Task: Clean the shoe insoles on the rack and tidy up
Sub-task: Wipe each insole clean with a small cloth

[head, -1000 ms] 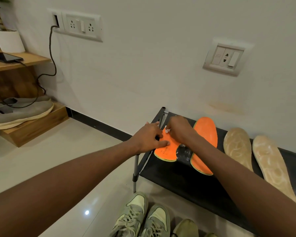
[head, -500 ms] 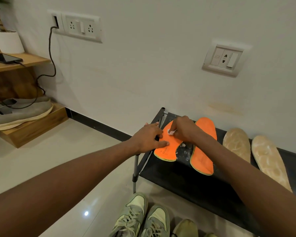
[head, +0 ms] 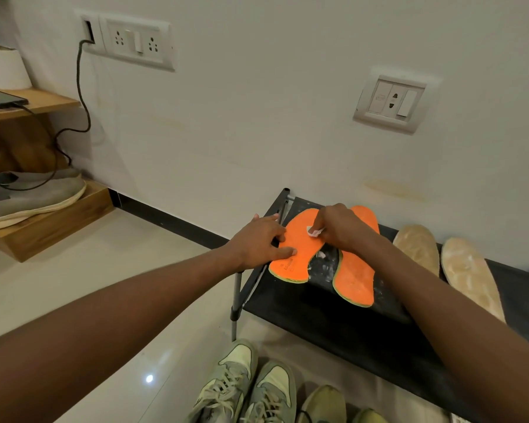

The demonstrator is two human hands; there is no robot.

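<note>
Two orange insoles lie on the black rack top (head: 333, 328). My left hand (head: 258, 242) presses flat on the left orange insole (head: 300, 254), thumb on its surface, holding it down. My right hand (head: 339, 227) pinches a small white wipe (head: 313, 231) against that insole's upper part. The right orange insole (head: 356, 276) lies partly under my right wrist. White residue specks the rack between the two. Two beige insoles (head: 417, 248) (head: 471, 276) lie further right on the rack.
Greenish sneakers (head: 245, 389) stand on the floor below the rack's front edge. A grey shoe (head: 34, 193) sits on a wooden step at left, with a phone (head: 0, 97) and cable on the shelf above. Wall sockets (head: 390, 102) are behind the rack.
My right hand has slid the wipe up the left orange insole, away from its heel, uncovering the right insole's lower half. My left hand stays pressed on the insole.
</note>
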